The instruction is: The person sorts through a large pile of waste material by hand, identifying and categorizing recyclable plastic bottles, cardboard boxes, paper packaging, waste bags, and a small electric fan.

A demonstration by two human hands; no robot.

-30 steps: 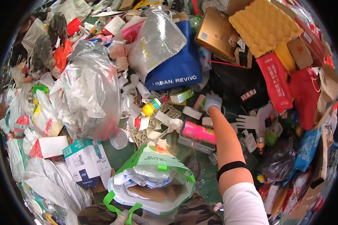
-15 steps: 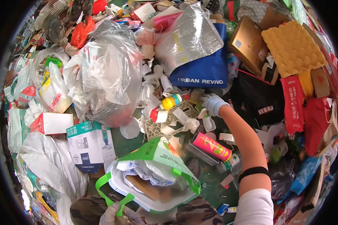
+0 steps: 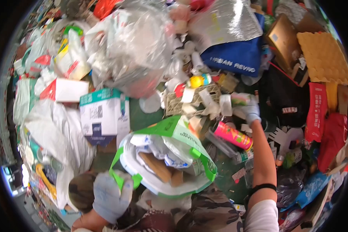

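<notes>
My left hand (image 3: 113,195), in a pale work glove, is closed around the green handle (image 3: 124,181) of a shopping bag. The white-and-green bag (image 3: 199,149) stands open-mouthed before my knees, with crumpled white-and-blue plastic (image 3: 154,149) and a piece of brown cardboard (image 3: 155,166) inside. Out to the right, my gloved right hand (image 3: 249,111) has its fingers closed on a small pale package (image 3: 239,99) with green and pink patches, blurred by motion. Just below it lies a bright pink canister (image 3: 233,136), leaning on a clear plastic tray (image 3: 220,144).
Mixed waste surrounds me. A beige plastic crate (image 3: 178,103) bears a yellow bottle (image 3: 199,81) and scraps. Left of the bag stands a white-and-teal box (image 3: 104,116). Big clear plastic bags (image 3: 139,46), a blue bag (image 3: 232,60) and a yellow foam sheet (image 3: 324,58) lie farther out.
My right hand has moved right and slightly down, and the small package now shows at its fingers. My left hand has come further into view, still on the handle. The camera view has shifted.
</notes>
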